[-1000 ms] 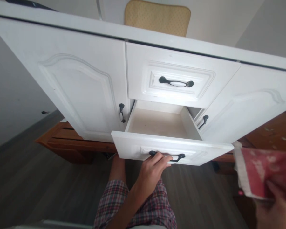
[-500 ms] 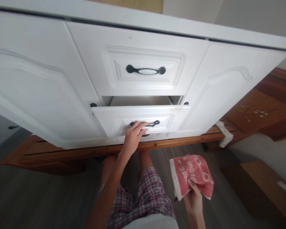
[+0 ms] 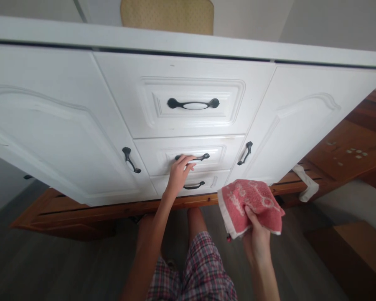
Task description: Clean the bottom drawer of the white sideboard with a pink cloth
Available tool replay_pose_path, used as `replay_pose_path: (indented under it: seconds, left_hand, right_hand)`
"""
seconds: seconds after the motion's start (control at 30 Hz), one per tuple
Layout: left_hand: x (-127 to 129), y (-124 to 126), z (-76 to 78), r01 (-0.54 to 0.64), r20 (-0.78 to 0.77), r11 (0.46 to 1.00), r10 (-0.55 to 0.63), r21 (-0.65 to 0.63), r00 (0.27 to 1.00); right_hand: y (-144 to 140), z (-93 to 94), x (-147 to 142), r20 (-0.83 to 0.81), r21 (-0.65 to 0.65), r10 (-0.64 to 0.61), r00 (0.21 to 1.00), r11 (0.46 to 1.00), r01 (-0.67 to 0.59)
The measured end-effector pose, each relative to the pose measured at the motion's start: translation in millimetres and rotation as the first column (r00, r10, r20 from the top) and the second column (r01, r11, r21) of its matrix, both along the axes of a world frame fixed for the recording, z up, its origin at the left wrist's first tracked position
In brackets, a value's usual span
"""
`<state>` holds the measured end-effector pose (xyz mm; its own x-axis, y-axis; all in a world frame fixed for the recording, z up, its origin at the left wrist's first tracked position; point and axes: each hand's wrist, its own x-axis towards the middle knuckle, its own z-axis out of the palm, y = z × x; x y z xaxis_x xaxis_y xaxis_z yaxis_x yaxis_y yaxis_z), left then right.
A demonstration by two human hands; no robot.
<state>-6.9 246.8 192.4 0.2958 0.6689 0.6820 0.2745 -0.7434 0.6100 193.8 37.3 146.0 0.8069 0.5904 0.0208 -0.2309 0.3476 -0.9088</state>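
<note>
My left hand [image 3: 178,175] has its fingers curled over the black handle [image 3: 203,157] of the middle drawer [image 3: 155,151], whose front sits flush with the white cabinet. My right hand [image 3: 257,240] grips a red cloth [image 3: 255,196] with a white pattern and a white edge, thumb on top. The cloth hangs in the air before the right side of the cabinet. Above the middle drawer is the top drawer [image 3: 194,123] with its own handle [image 3: 196,105]. Partly behind my left hand lies the bottom drawer's handle [image 3: 194,185].
Doors with black handles flank the drawers, the left door [image 3: 50,133] and the right door [image 3: 288,133]. A wooden bench-like ledge [image 3: 113,205] runs below. A white cloth strip [image 3: 306,184] lies on the wood at right, above a cardboard box [image 3: 363,251]. A beige chair-back-like panel [image 3: 167,16] stands beyond the top.
The middle drawer, partly pulled out before, is now pushed in, with my left hand still at its handle. My right hand has lifted the red cloth nearer the cabinet.
</note>
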Motion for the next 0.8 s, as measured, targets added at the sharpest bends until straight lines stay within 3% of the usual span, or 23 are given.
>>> replay_pose_path:
  seconds: [0.17, 0.27, 0.37, 0.5, 0.57, 0.63, 0.8]
  left_hand:
    - [3, -2, -5.3, -0.009, 0.004, 1.000, 0.009, 0.003, 1.000]
    - [5, -2, -5.2, -0.025, -0.004, 1.000, 0.025, -0.003, 1.000]
    - [-3, -16, 2.1, -0.013, -0.062, 1.000, 0.013, 0.015, 0.998]
    - [-35, -70, 1.3, -0.029, -0.101, 0.998, 0.034, 0.051, 0.994]
    - [-55, -103, -16.5, -0.048, -0.045, 0.999, 0.048, 0.002, 0.998]
    - [-75, -131, -48.8, -0.100, -0.054, 0.991, 0.096, -0.088, 0.994]
    - [-115, -174, -167.4, -0.297, -0.208, 0.891, 0.236, -0.342, 0.949]
  right_hand:
    - [61, 34.4, 41, 0.290, 0.013, -0.226, 0.930, 0.972, 0.233]
    - [105, 56.0, 51, 0.502, -0.024, -0.218, 0.837, 0.964, 0.265]
    - [147, 73.7, 38, 0.640, 0.009, -0.158, 0.752, 0.980, 0.199]
    - [183, 85.2, -4, 0.722, 0.083, -0.194, 0.665, 0.977, 0.195]
    - [191, 88.3, -29, 0.764, 0.072, -0.173, 0.621, 0.980, 0.185]
    - [194, 92.4, -53, 0.827, 0.028, -0.119, 0.550, 0.985, 0.171]
    - [197, 103.8, -113, 0.935, -0.049, -0.006, 0.354, 0.988, 0.146]
